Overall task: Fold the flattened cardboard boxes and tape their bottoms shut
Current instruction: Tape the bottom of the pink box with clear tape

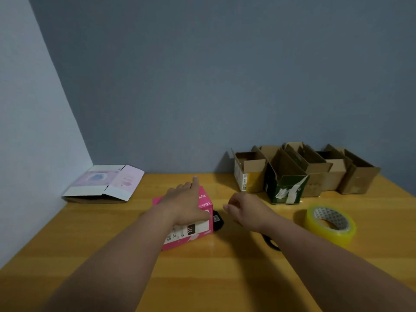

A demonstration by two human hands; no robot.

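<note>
Item: pink box (203, 207), folded up, mid-table under our left hand (188, 202), which lies flat on its top, fingers straight. Right hand (244, 210) hovers just beside it, fingers loosely curled, holding nothing we can see. Risk, as we judge it: the light box sliding or caving under pressure. Nearby: tape roll (331, 224) to the right; a black object (218, 220) touching the box; finished boxes (306, 171) along the wall; flattened carton (105, 183) in the far-left corner

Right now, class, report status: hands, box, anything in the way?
Left hand flat on pink box, fingers straight. Right hand loosely curled, empty. Tape roll at right; black object beside box.
</note>
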